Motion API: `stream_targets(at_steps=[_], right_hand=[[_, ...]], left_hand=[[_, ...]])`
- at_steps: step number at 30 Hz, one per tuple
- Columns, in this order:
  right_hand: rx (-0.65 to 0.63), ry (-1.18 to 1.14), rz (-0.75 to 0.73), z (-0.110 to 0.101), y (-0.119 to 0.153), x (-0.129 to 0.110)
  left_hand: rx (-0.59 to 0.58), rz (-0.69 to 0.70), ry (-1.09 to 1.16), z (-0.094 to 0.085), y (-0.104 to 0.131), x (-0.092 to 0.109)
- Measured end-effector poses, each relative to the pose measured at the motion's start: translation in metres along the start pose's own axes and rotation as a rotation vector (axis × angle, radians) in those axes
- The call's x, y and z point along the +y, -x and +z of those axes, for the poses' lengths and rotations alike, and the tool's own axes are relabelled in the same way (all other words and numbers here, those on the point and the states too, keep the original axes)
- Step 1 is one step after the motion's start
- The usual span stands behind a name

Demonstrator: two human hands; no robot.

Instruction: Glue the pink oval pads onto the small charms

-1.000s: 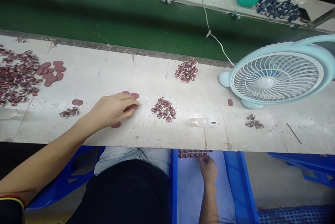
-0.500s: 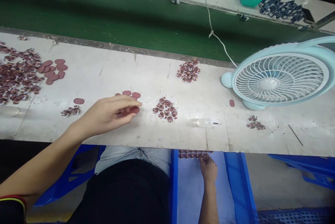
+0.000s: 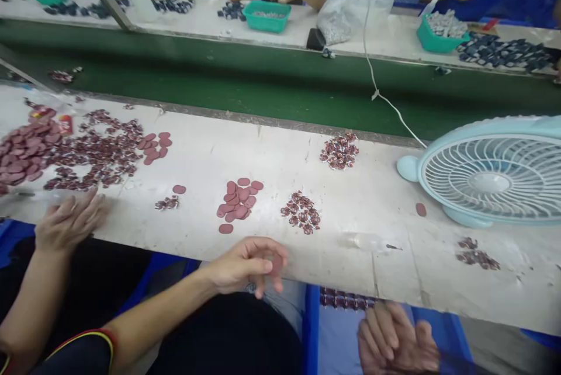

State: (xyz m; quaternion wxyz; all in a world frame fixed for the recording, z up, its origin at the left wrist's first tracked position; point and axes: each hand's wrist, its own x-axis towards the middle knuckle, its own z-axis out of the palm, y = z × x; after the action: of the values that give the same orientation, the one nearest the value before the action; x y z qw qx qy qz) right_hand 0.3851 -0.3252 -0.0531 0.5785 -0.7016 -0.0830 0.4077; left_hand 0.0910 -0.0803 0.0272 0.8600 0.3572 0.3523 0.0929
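Note:
My left hand (image 3: pixel 248 265) is over the table's front edge, its thumb and fingers closed on a reddish-brown oval disc (image 3: pixel 276 264). Behind it lies a loose pile of similar oval discs (image 3: pixel 239 200). To its right is a small heap of brown-and-white patterned pieces (image 3: pixel 301 212), too small to name. My right hand (image 3: pixel 394 337), a little blurred, is raised over the blue tray (image 3: pixel 312 322), palm turned up. Its fingers are loosely bent, the thumb stands apart, and nothing shows in it. Rows of brown pieces (image 3: pixel 346 299) lie at the tray's far end.
A light-blue fan (image 3: pixel 488 179) stands at the right. A clear dropper bottle (image 3: pixel 366 242) lies near the front edge. Another heap of patterned pieces (image 3: pixel 339 151) sits farther back. A co-worker's hands (image 3: pixel 72 220) are at the left, and other people work across the green gap.
The view has tilted up and shifted left. My left hand has come away from the disc pile toward me with a disc. My right hand has left the rows in the tray and turned palm up.

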Motion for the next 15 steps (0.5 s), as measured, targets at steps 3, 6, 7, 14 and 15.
stream_targets(at_steps=[3, 6, 7, 14, 15], right_hand=[[-0.610, -1.353, 0.549, 0.045, -0.046, -0.021], [-0.896, -1.646, 0.710, 0.079, -0.097, -0.041], [-0.911, -1.632, 0.697, 0.087, -0.106, -0.047], [-0.267, -0.958, 0.288, 0.096, -0.055, -0.057], [-0.188, -0.750, 0.215, 0.093, -0.048, -0.051]], left_hand=[[0.021, -0.019, 0.177, 0.019, -0.015, -0.028], [0.011, 0.007, 0.253, 0.024, -0.023, -0.044], [0.005, 0.018, 0.267, 0.024, -0.024, -0.047], [0.041, 0.090, 0.385, 0.018, -0.025, -0.049], [0.036, 0.085, 0.412, 0.019, -0.025, -0.048]])
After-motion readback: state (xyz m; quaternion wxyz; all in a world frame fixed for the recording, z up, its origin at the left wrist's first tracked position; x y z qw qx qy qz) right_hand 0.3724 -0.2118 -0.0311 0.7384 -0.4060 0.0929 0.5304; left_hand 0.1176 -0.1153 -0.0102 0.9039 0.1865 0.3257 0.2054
